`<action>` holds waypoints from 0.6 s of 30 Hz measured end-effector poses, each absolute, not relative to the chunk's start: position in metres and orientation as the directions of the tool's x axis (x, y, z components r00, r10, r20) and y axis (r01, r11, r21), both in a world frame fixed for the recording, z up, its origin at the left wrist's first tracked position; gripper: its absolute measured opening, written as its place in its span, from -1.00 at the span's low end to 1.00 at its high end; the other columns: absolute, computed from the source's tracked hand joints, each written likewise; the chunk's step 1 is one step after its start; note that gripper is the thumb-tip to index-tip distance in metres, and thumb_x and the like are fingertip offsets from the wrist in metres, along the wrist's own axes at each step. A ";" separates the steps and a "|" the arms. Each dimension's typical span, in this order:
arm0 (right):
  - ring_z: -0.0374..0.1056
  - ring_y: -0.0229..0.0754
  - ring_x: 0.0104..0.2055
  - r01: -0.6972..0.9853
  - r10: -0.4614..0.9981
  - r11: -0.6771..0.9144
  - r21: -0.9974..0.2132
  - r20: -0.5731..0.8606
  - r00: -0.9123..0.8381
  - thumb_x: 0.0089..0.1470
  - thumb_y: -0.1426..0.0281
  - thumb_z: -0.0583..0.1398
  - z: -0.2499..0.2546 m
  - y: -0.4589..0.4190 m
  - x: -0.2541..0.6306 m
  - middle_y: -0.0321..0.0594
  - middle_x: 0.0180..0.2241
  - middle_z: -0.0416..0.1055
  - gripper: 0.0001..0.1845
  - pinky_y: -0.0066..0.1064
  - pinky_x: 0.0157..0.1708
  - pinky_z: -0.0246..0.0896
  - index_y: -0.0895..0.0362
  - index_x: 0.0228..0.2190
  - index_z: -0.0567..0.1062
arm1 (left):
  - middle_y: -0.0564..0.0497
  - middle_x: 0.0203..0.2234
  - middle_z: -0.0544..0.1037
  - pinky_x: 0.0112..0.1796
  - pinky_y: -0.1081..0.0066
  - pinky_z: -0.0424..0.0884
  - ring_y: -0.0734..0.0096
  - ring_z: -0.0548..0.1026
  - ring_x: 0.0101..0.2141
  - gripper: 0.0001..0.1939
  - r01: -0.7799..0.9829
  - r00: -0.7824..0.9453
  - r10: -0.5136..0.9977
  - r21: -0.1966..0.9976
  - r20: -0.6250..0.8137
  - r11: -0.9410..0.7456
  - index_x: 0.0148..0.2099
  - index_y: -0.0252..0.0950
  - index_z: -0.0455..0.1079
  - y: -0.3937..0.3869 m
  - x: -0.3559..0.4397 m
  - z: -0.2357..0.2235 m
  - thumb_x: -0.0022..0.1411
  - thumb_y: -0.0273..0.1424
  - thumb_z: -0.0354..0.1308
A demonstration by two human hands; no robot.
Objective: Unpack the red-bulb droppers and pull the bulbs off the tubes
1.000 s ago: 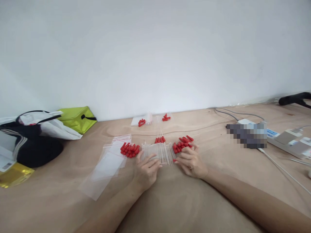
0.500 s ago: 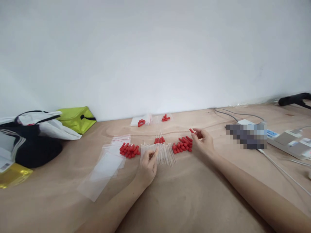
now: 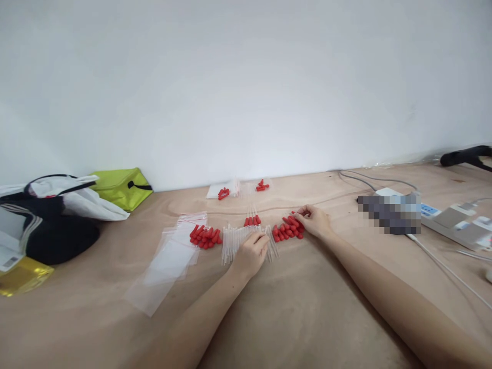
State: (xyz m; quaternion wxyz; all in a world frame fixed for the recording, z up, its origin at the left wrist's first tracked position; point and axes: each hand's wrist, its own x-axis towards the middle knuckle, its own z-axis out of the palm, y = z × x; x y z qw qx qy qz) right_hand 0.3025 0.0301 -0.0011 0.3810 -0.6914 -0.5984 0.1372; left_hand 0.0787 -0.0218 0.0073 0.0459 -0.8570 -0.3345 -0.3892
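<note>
Two bare hands are working side by side low on the tan wooden counter [image 3: 292,318]. The left hand [image 3: 251,253] is resting, fingers curled narrow, on a row of clear thin plastic tubes [image 3: 234,240]; whether it is pinching one tube I cannot tell. The right hand [image 3: 313,220] is lying just beside it to the right, fingers bent onto the far edge of a heap of small red rubber caps [image 3: 288,229], seemingly picking at one, though any cap between the fingertips is hidden.

Left of the left hand a second heap of red caps [image 3: 205,237] is lying, touching a fanned stack of clear zip bags [image 3: 169,264]. Just beyond the tubes a few red-capped tubes [image 3: 252,220] are sitting together. Further off, near the wall, filled bags [image 3: 230,190] are lying. Well left are sitting a lime-green pouch [image 3: 121,188] and a black-and-white bag [image 3: 54,215]; well right, a white power strip [image 3: 453,220] with cables.

To do this well, I judge the left hand should be lifting one tube clear of its neighbours while the right is taking a single cap, open end facing the tube.
</note>
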 end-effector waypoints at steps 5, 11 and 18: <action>0.29 -0.18 -0.39 0.772 0.931 0.001 -0.636 0.283 0.232 -0.09 0.15 0.08 0.003 0.027 0.301 -0.31 -0.54 0.43 -0.71 -0.32 -0.28 -0.06 0.06 -0.56 0.47 | -0.03 -0.43 0.46 -0.33 0.38 0.44 0.40 0.44 -0.38 -0.88 0.569 0.507 0.570 0.246 0.647 -0.785 -0.34 -0.32 0.37 -0.024 0.077 0.007 0.14 -0.37 0.08; 0.29 -0.11 -0.32 0.778 0.905 0.003 -0.629 0.333 0.265 -0.08 0.14 0.07 -0.001 0.027 0.301 -0.30 -0.51 0.45 -0.70 -0.24 -0.22 -0.12 0.06 -0.55 0.47 | -0.12 -0.31 0.46 -0.25 0.29 0.44 0.28 0.45 -0.27 -0.58 0.547 0.526 0.572 0.265 0.630 -0.794 -0.21 -0.36 0.36 -0.027 0.079 0.007 -0.04 -0.16 0.21; 0.24 -0.15 -0.35 0.813 0.825 0.177 -0.554 0.534 0.185 -0.05 0.20 0.07 0.006 0.022 0.291 -0.26 -0.47 0.46 -0.73 -0.25 -0.23 -0.16 0.08 -0.50 0.48 | -0.09 -0.33 0.46 -0.24 0.27 0.39 0.30 0.41 -0.27 -0.75 0.599 0.492 0.534 0.178 0.687 -0.781 -0.22 -0.30 0.38 -0.037 0.060 0.012 0.06 -0.28 0.15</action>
